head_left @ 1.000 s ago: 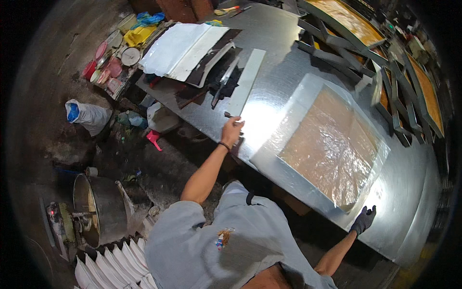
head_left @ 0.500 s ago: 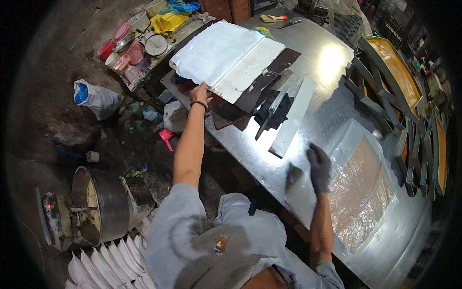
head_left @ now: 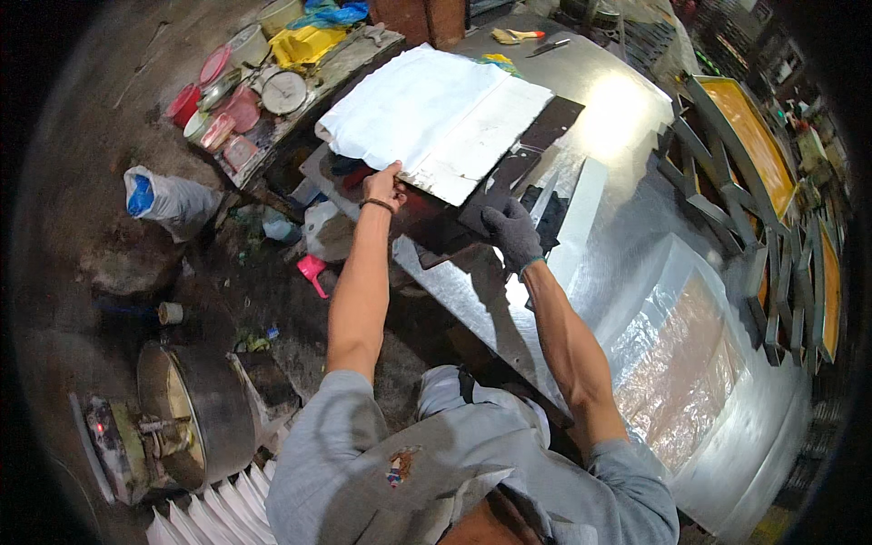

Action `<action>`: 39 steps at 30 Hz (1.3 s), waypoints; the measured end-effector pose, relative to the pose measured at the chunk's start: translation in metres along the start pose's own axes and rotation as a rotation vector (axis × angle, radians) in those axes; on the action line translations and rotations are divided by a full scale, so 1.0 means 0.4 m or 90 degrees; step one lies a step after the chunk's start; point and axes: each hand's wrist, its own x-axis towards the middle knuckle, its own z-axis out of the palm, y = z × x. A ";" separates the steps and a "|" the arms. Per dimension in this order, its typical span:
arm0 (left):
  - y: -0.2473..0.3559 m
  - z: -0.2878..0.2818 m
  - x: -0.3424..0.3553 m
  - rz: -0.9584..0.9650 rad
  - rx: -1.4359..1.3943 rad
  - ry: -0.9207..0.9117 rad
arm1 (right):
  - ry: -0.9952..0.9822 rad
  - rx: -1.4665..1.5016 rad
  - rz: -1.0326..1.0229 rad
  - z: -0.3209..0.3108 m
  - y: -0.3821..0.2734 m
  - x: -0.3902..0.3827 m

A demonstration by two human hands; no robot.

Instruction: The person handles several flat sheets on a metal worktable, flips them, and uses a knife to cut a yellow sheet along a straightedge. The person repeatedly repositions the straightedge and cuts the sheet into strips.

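Note:
Bare and wearing a bracelet, my left hand (head_left: 383,188) is closed on the near left edge of a white board (head_left: 472,141). Over the far left part of that board lies a white sheet (head_left: 395,100), slightly wrinkled. A dark board (head_left: 548,127) shows beneath it, sticking out on the right. My right hand (head_left: 514,232), in a dark grey glove, is closed at the near corner of the dark board, its fingers partly hidden. Just beyond the glove, a dark cloth and a blade-like metal tool (head_left: 547,200) rest by a long pale metal bar (head_left: 579,213).
A metal table (head_left: 627,173) carries a clear plastic sheet over a brown slab (head_left: 681,363). Frames with orange filling (head_left: 745,136) are stacked at right. A brush (head_left: 516,36) lies at the back. Tubs (head_left: 245,109) crowd a left bench; a drum (head_left: 195,413) stands below.
My right hand has moved left and away from me, from beside the plastic sheet to the dark board's corner. The white and dark boards have shifted slightly right; my left hand stays at the edge.

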 end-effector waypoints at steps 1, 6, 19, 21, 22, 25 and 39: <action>0.012 -0.004 0.007 0.008 -0.031 -0.028 | -0.022 -0.020 -0.038 -0.002 -0.019 0.006; 0.110 -0.006 -0.002 0.010 -0.256 -0.288 | -0.008 0.317 -0.050 -0.040 -0.121 -0.010; 0.105 -0.050 0.055 0.131 -0.282 -0.438 | 0.186 0.413 -0.373 -0.645 -0.101 -0.625; 0.040 -0.041 0.066 0.138 -0.264 -0.383 | 0.289 0.338 -0.386 -0.683 -0.122 -0.769; 0.002 -0.034 0.063 0.153 -0.244 -0.351 | 0.318 0.332 -0.419 -0.683 -0.147 -0.837; -0.101 -0.034 0.143 0.106 -0.212 -0.346 | 0.605 0.201 -0.405 -0.720 -0.164 -0.989; -0.181 0.060 -0.063 0.118 0.254 0.113 | 0.681 0.321 -0.542 -1.051 0.093 -1.516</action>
